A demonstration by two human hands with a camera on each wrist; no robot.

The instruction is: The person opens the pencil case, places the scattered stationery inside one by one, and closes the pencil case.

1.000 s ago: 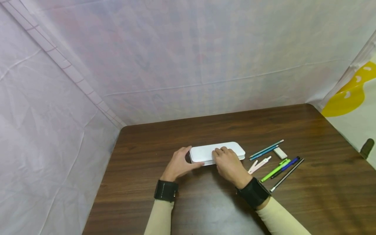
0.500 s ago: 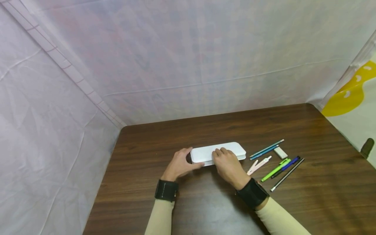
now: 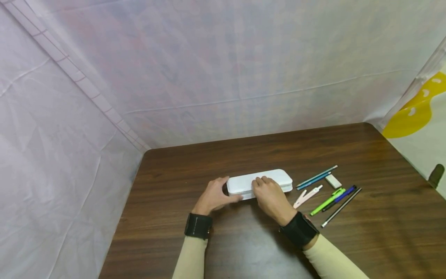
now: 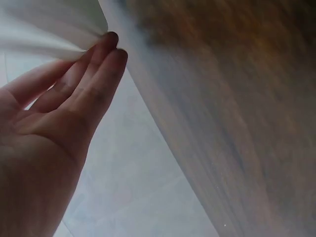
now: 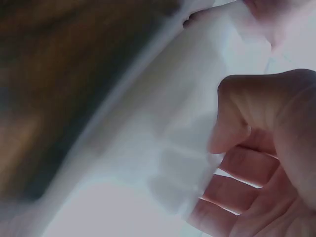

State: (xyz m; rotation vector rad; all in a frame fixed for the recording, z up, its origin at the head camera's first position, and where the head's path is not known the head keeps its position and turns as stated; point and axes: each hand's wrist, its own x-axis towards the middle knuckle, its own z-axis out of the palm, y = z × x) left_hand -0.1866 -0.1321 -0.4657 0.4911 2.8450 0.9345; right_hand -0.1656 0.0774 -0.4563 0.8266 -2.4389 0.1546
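Observation:
A white pencil case (image 3: 244, 183) lies on the brown table, its long side toward me. My left hand (image 3: 213, 196) grips its left end, the thumb along the front edge and the fingers round the back corner. In the left wrist view those fingers (image 4: 101, 86) touch the edge of the case. My right hand (image 3: 273, 198) pinches the front edge of the lid near the middle. Seen from the right wrist, the thumb (image 5: 232, 116) presses on the rim, with the other fingers bent beside it. A thin seam shows between lid and base; the inside is hidden.
Right of the case lie two blue pencils (image 3: 315, 179), a white eraser (image 3: 333, 181) and a pale pink compass (image 3: 307, 196). Nearby are a green pen (image 3: 326, 202), a blue pen (image 3: 343, 195) and a black pencil (image 3: 341, 207). White cloth walls (image 3: 223, 77) stand behind and left.
The case has shifted slightly right and toward me, with both hands still on it. The seam along its front shows a little more clearly. The stationery lies as before.

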